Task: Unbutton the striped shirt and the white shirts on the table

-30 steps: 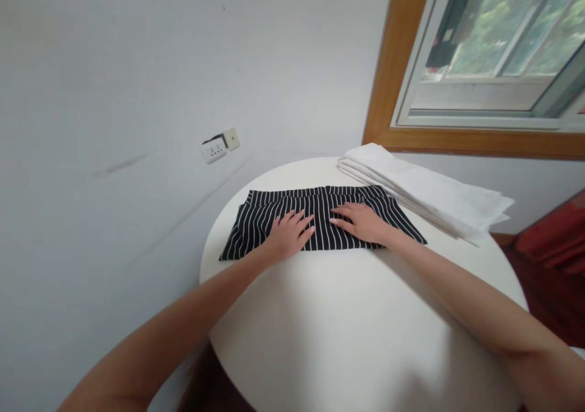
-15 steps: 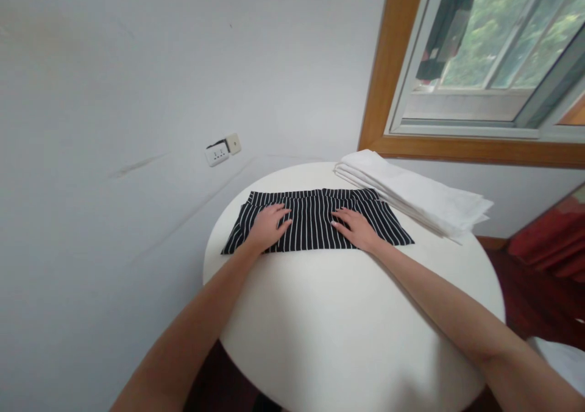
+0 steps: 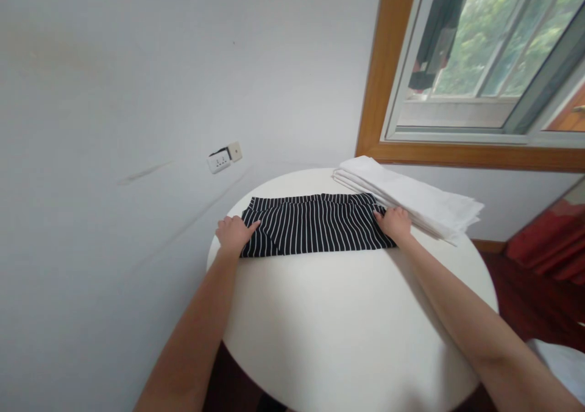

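A black garment with white stripes, folded into a wide strip, lies across the far half of the round white table. At its left end my left hand grips the edge, the thumb on top and the fingers curled over the outer side. My right hand holds the opposite end the same way, thumb on the cloth. The fingertips of both hands are hidden under or behind the fabric. Between the hands the garment lies mostly flat, with a crease near the left end.
A folded stack of white sheets lies at the table's back right, close beside my right hand. Behind the table is a wall with a socket. A wood-framed window is at the right, with red fabric below it.
Both hands have slid outward from the middle of the garment to its two ends and closed on them. The garment's outer ends are drawn inward, so it looks narrower.
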### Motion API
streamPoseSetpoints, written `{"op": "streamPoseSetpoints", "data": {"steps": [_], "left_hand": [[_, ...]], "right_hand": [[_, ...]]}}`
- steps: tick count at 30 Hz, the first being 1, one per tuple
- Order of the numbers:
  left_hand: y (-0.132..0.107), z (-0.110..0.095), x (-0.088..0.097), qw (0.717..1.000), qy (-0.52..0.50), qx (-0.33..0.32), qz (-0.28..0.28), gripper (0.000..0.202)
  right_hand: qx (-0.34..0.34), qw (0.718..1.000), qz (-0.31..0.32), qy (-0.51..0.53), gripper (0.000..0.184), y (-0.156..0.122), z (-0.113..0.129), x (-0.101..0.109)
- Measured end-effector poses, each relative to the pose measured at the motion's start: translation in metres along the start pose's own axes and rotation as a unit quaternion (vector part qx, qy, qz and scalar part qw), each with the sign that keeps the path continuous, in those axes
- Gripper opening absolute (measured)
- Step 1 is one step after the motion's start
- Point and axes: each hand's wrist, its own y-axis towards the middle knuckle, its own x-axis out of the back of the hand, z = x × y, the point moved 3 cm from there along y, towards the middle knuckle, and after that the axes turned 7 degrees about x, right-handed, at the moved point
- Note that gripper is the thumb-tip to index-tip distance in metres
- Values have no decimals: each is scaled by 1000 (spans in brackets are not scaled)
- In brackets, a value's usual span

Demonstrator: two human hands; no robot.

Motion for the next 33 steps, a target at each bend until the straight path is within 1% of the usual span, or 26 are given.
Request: {"op": "streamPoseSetpoints", "data": {"steps": [3, 5, 8, 11, 13, 15, 17, 19, 21, 24, 27, 29, 31, 33], "left_hand": [[0, -4, 0, 999, -16, 17, 47, 69], [1, -6, -1, 996, -28, 25, 75, 66], [1, -8, -3, 995, -38, 13, 92, 59], [0, -12, -7, 995, -44, -25, 80, 47], [-2, -17, -9, 995, -50, -58, 64, 40], [-4, -21, -9, 993, -67, -92, 39, 38], [-5, -23, -7, 989, -100, -106, 10, 38], [-5, -23, -5, 986, -139, -87, -2, 39], [-3, -21, -1, 983, -175, -52, 3, 40], [-1, -17, 4, 976, -216, -21, 23, 40], [-2, -16, 14, 967, -245, -37, 63, 36], [-6, -18, 24, 955, -271, -63, 104, 34], [-13, -24, 38, 936, -306, -92, 143, 34], [-23, -35, 54, 913, -345, -118, 182, 35]], "right_hand": [[-38, 997, 36, 54, 67, 7, 10, -6], [-57, 994, 57, 70, 67, 12, 16, -9], [-43, 996, 52, 63, 56, 15, 21, -12], [-1, 995, 44, 86, 41, 14, 21, -14], [39, 991, 20, 129, 37, 12, 21, -15], [84, 980, -33, 179, 36, 8, 22, -12], [114, 964, -97, 220, 35, 4, 23, -9], [134, 947, -143, 256, 34, 0, 25, -5], [146, 929, -156, 302, 34, -4, 28, 0], [142, 905, -151, 372, 36, -8, 30, 13], [142, 888, -136, 415, 36, -15, 23, 35], [162, 880, -106, 433, 33, -23, 13, 55], [193, 874, -62, 441, 30, -35, 0, 79], [178, 869, -44, 459, 28, -47, -19, 105]]}}
